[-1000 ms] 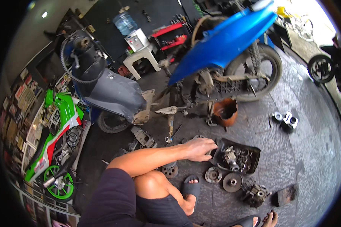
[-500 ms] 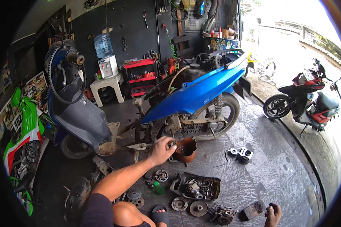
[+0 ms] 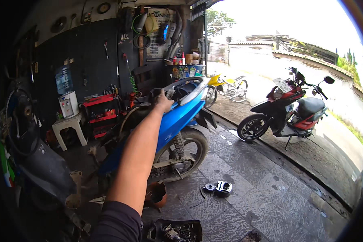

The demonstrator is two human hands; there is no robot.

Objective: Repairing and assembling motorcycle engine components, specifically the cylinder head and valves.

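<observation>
My left hand is stretched up to the open top of the blue scooter at its rear, fingers bent around or against something dark that I cannot make out. My forearm crosses in front of the blue side panel. Low in the picture lie a black tray of metal parts and a rusty container. A silver-and-black engine cylinder sits on the tiles to the right. My right hand is out of frame.
A dark scooter body stands at left, near a red tool cart, a water dispenser on a stool and a cluttered shelf. At the doorway stand a red-and-black scooter and a yellow motorbike.
My left hand has gone from over the floor parts, up past the rusty container, to the scooter's top. My view has tilted up toward the doorway, and my right hand has left it.
</observation>
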